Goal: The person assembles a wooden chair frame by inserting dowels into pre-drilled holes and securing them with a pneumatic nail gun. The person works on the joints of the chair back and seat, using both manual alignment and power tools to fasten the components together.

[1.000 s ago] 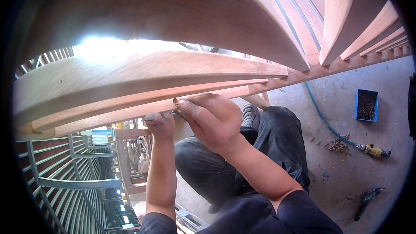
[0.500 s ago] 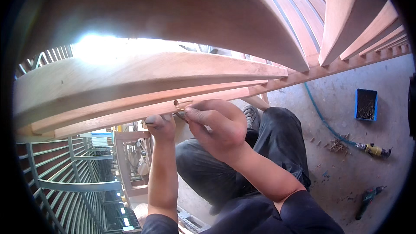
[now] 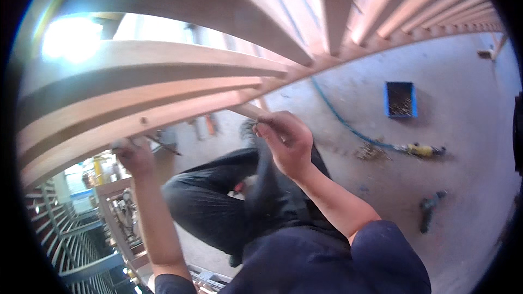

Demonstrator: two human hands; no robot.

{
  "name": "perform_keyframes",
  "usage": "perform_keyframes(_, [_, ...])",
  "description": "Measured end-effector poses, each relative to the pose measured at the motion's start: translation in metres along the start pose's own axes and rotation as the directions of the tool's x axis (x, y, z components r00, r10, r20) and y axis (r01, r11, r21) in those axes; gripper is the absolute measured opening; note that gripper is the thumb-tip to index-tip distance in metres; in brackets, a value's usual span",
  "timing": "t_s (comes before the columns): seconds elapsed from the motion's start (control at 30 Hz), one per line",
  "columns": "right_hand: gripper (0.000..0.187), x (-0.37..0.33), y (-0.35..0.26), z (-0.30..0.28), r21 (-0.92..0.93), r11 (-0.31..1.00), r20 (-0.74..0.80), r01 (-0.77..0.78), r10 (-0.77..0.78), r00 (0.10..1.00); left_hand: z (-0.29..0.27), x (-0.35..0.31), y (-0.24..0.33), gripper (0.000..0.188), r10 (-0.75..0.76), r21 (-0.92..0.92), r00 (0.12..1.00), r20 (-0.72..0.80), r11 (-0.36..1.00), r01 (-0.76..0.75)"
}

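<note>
A curved wooden frame with many slats (image 3: 180, 84) arches over me while I crouch on a concrete floor. My left hand (image 3: 133, 155) grips the underside of the lowest rail (image 3: 98, 136), just left of a small drilled hole (image 3: 144, 121). My right hand (image 3: 283, 139) is further right, below the rail. Its fingers are pinched together at the end of a short wooden slat (image 3: 245, 110). Whether anything sits between those fingertips is too blurred to tell. My dark trousers (image 3: 218, 201) fill the space beneath both arms.
On the floor to the right lie a blue bin (image 3: 400, 99) of small metal parts, a blue hose (image 3: 348, 126) leading to a yellow tool (image 3: 422, 150), and a dark power tool (image 3: 427, 209). Metal racks (image 3: 54, 228) stand at lower left.
My right hand has left the spot next to my left hand and moved right along the rail. The view has swung, and the left hand stays on the rail.
</note>
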State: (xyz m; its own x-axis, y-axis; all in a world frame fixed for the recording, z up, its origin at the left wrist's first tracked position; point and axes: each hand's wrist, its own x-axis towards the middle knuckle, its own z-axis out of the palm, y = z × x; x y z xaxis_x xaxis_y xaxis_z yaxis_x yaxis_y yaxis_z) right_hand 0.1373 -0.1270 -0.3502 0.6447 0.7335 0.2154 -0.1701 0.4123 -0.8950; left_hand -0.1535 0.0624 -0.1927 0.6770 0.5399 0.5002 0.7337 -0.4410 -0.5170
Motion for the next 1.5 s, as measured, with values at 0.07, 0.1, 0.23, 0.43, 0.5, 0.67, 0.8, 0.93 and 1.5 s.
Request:
perform_keyframes(0.07, [0.015,-0.022,0.017,-0.031,0.158,0.964,-0.163,-0.215,0.24,0.957,0.003,0.005,-0.006,0.045,-0.029,0.014,0.999,-0.034,0.999,0.03])
perform_keyframes(0.1, [0.016,-0.032,0.023,-0.046,0.261,0.919,-0.227,-0.296,0.356,0.906,0.005,0.005,-0.005,0.045,-0.069,0.031,0.994,-0.079,0.997,0.072])
perform_keyframes(0.23, [0.023,-0.072,0.038,-0.133,-0.067,0.89,-0.374,-0.45,0.395,0.839,0.009,0.009,-0.009,0.053,-0.048,0.047,0.987,-0.154,0.997,0.056])
perform_keyframes(0.43, [0.022,-0.122,0.112,-0.216,-0.578,0.562,-0.451,-0.591,0.383,0.806,0.021,0.014,-0.015,0.057,-0.376,-0.916,0.926,0.034,0.359,0.18])
perform_keyframes(0.5, [0.022,-0.124,0.112,-0.218,-0.643,0.48,-0.396,-0.597,0.458,0.796,0.0,0.034,0.028,0.059,-0.377,-0.986,0.913,0.158,-0.005,0.168])
perform_keyframes(0.67, [0.026,-0.134,0.146,-0.224,-0.775,0.458,-0.183,-0.435,0.496,0.849,0.005,0.029,0.012,0.057,-0.333,-0.923,0.902,0.273,0.175,0.344])
perform_keyframes(0.8, [0.026,-0.124,0.153,-0.214,-0.861,0.435,-0.147,-0.263,0.28,0.948,0.028,0.0,-0.019,0.049,-0.363,-0.921,0.853,0.374,-0.036,0.388])
perform_keyframes(0.93, [0.025,-0.038,0.041,-0.088,-0.546,0.792,-0.143,-0.272,0.232,0.962,0.032,-0.019,-0.003,0.05,-0.367,-0.969,0.9,0.233,-0.01,0.247])
perform_keyframes(1.5, [0.029,0.007,-0.06,0.136,-0.072,0.994,0.449,-0.081,0.105,0.887,-0.057,0.072,0.081,0.088,-0.173,-0.995,0.98,0.096,0.017,0.1])
